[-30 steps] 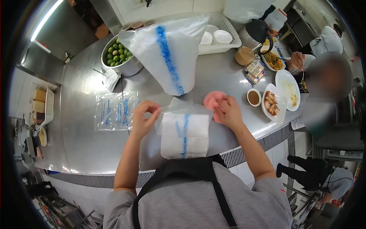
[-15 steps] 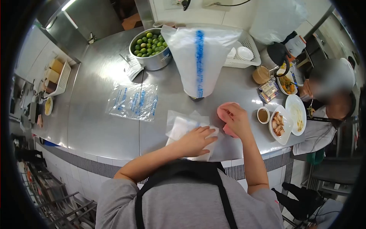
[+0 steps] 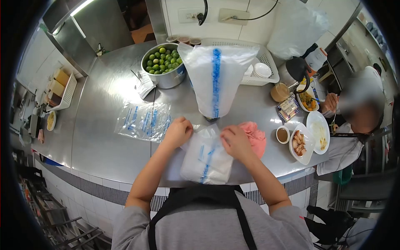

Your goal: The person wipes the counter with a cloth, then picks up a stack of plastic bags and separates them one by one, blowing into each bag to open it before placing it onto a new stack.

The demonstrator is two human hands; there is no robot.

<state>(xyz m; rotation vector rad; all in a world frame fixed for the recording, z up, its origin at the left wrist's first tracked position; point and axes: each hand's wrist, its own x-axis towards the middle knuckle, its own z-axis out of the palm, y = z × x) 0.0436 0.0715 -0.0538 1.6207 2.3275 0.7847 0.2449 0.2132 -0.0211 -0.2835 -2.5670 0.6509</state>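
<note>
At lower centre I see the bags [image 3: 206, 160] stacked at the near edge of the steel counter [image 3: 108, 146]. The left hand [image 3: 178, 132], fingers curled together, grips their upper left corner. The right hand [image 3: 235, 141] pinches the top edge. A pink cloth [image 3: 257, 137] lies just right. Higher up, a tall bag [image 3: 214, 79] stands upright, a pot [image 3: 168, 79] holds limes [image 3: 160, 58], and a basket [image 3: 260, 82] holds bowls [image 3: 261, 70] below a tiled wall [image 3: 246, 29].

A steel counter [image 3: 108, 146] is carrying a pot of limes [image 3: 163, 64], a stack of bags [image 3: 206, 160] (blue-printed), a pink cloth [image 3: 257, 136] and plates [image 3: 313, 120].
</note>
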